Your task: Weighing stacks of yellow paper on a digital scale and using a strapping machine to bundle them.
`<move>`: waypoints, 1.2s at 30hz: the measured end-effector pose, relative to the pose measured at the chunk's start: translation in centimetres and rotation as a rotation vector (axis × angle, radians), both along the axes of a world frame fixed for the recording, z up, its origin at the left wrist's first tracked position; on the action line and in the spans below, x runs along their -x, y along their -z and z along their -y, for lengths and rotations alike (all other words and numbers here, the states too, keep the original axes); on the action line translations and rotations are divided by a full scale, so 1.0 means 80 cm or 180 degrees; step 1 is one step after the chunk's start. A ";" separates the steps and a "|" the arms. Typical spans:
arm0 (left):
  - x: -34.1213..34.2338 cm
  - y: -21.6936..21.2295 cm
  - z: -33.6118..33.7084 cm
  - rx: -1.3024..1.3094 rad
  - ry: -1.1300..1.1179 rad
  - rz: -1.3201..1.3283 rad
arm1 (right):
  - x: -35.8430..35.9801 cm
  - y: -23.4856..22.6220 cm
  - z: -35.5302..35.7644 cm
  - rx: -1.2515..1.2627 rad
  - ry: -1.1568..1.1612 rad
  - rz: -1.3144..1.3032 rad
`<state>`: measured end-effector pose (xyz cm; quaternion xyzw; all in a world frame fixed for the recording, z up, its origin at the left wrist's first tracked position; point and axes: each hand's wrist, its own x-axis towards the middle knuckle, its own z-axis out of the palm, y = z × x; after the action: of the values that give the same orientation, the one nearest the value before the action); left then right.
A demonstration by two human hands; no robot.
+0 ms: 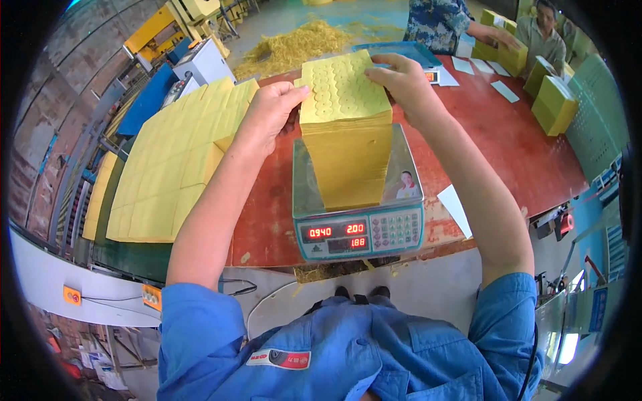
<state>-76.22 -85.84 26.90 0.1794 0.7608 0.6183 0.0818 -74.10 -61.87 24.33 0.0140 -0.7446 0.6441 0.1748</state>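
Observation:
A tall stack of yellow embossed paper (351,157) stands upright on a digital counter scale (401,194), whose red display is lit. Its top sheet carries rows of stamped round patterns. My left hand (271,113) holds the upper left edge, thumb on the top and the other fingers curled down beside it. At the upper right far corner, my right hand (404,83) grips the stack between thumb and bent fingers. Some fingertips are hidden behind the paper.
Large blocks of yellow paper (167,160) lie left of the red table (267,227). A white slip (455,210) rests right of the scale. Across the table, co-workers handle wrapped stacks (555,107) near a blue tray (401,50). Yellow scraps (294,47) are heaped on the floor beyond.

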 end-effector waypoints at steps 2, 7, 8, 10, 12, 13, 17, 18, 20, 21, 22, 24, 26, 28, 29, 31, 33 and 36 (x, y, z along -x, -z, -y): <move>0.005 0.002 0.005 0.0064 -0.0017 -0.0032 | 0.002 0.006 0.004 -0.0012 0.0022 -0.0003; 0.004 0.010 -0.008 -0.0010 -0.0022 -0.0185 | 0.005 0.021 0.004 0.0474 0.0226 -0.0405; 0.003 0.011 -0.009 0.0026 -0.0081 -0.0320 | 0.005 0.024 0.001 0.0475 0.0242 -0.0386; 0.007 0.021 -0.007 0.0062 -0.0153 -0.0427 | 0.004 0.025 0.003 -0.0129 0.0364 -0.0299; 0.019 0.036 0.000 0.0210 -0.0189 -0.0926 | 0.001 0.029 0.007 -0.0183 0.0425 -0.0288; 0.023 0.040 0.001 0.0206 -0.0175 -0.0908 | -0.001 0.031 0.008 -0.0236 0.0483 -0.0297; 0.012 0.044 0.000 0.0189 -0.0503 -0.1118 | -0.006 0.040 0.012 0.0036 0.0544 -0.0610; 0.007 0.044 -0.002 0.0029 -0.0562 -0.1131 | -0.016 0.033 0.014 0.0046 0.0501 -0.0532; 0.004 0.048 -0.002 -0.0261 -0.0685 -0.1091 | -0.025 0.022 0.020 0.0067 0.0430 -0.0436; 0.001 0.051 -0.002 -0.0555 -0.0798 -0.1061 | -0.028 0.020 0.024 0.0117 0.0417 -0.0494; -0.002 0.052 0.006 -0.0536 -0.0815 -0.1020 | -0.032 0.017 0.027 0.0168 0.0400 -0.0544; -0.008 0.048 0.028 -0.0337 -0.0961 -0.1284 | -0.045 0.009 0.027 0.0249 0.0333 -0.0608; -0.031 0.045 0.039 -0.0313 -0.1039 -0.1267 | -0.056 0.008 0.025 0.0664 0.0379 -0.0361; -0.061 0.040 0.050 -0.0727 -0.0956 -0.1127 | -0.076 0.011 0.021 0.0825 0.0264 -0.0467; -0.075 0.041 0.054 -0.0721 -0.0970 -0.1071 | -0.097 0.009 0.026 0.0824 0.0229 -0.0585; -0.100 0.038 0.065 -0.0976 -0.1025 -0.1455 | -0.128 0.005 0.037 0.0823 0.0122 -0.0679; -0.113 0.032 0.075 -0.0926 -0.0952 -0.1502 | -0.151 0.004 0.043 0.0910 0.0247 -0.0660; -0.121 0.029 0.080 -0.0915 -0.0816 -0.1545 | -0.171 0.001 0.049 0.0880 0.0441 -0.0528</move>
<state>-66.53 -92.26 24.54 0.2341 0.6792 0.6640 -0.2071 -60.38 -65.75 24.22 -0.0084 -0.6310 0.7235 0.2799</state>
